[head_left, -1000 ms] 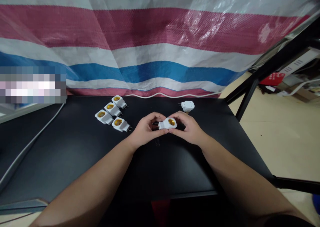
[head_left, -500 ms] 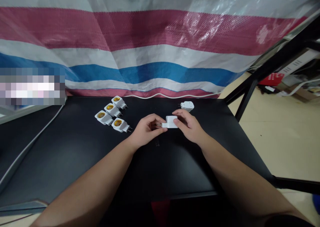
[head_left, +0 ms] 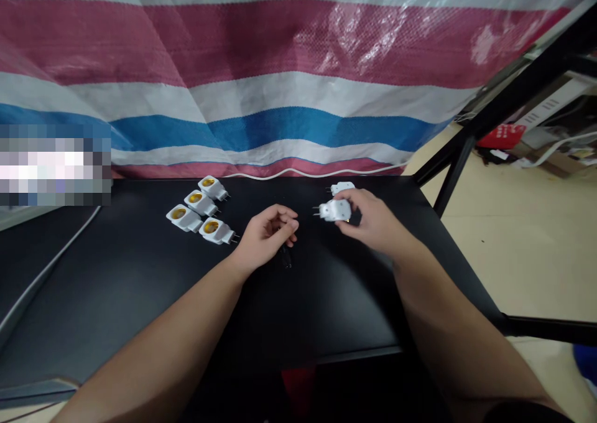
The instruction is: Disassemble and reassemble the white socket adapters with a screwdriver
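Note:
My right hand (head_left: 366,221) grips a white plug-in bulb socket (head_left: 336,210) by its right end, thumb below and fingers above. Its two metal prongs point left and its screw-dotted back faces up. Just behind it lies another white socket (head_left: 342,188), partly covered by the held one and my fingers. My left hand (head_left: 270,233) is closed, with thumb and fingertips together; whatever may be inside is hidden. A small dark, shiny object (head_left: 286,259) lies just below those fingers, too dim to identify. To the left, several white sockets (head_left: 217,231) rest with gold-coloured openings upward.
The black tabletop (head_left: 140,298) ends at a striped plastic sheet (head_left: 280,124) behind. A white cable (head_left: 289,171) runs along the back edge, and another cable (head_left: 56,261) crosses the left side. Black metal frame bars (head_left: 454,174) stand at the right.
My right hand has moved the socket rightward, away from my left hand, and turned its back upward. My left hand has let go of the prong end, its fingers now curled together. The view has shifted slightly.

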The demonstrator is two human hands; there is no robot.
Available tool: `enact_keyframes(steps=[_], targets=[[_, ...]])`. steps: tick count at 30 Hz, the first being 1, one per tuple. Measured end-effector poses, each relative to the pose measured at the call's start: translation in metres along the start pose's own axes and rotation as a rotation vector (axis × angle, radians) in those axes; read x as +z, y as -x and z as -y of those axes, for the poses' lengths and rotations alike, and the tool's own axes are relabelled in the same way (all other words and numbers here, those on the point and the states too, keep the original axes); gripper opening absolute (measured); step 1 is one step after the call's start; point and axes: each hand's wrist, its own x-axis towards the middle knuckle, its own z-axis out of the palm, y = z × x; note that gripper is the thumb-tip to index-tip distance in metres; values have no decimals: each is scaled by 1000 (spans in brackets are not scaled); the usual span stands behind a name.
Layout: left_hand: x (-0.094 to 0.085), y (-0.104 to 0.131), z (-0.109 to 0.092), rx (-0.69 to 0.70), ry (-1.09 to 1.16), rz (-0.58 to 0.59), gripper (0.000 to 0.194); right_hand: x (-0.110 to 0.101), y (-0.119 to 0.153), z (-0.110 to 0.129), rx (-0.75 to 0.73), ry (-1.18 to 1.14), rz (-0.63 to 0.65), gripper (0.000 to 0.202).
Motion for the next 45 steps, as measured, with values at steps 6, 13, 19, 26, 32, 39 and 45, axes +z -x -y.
enact_keyframes(steps=[6,13,19,26,32,39,45], targets=[[-2,-2,6,-16,-91,-37,25,-28,12,-45,169,-37,-70,38],[-3,-1,6,-16,-163,23,18,-18,12,-52,182,-40,-45,38],[-3,-1,7,-21,-184,32,14,-10,12,-57,192,-63,-35,39],[-3,-1,5,-22,-215,48,15,-5,13,-60,216,-165,-25,41],[-3,2,5,32,-300,88,13,-10,14,-56,246,-124,-10,47],[-2,6,-13,303,-629,107,5,-12,9,-29,88,91,-189,31],[-1,14,-40,419,-902,129,9,28,6,26,-160,-51,77,15]])
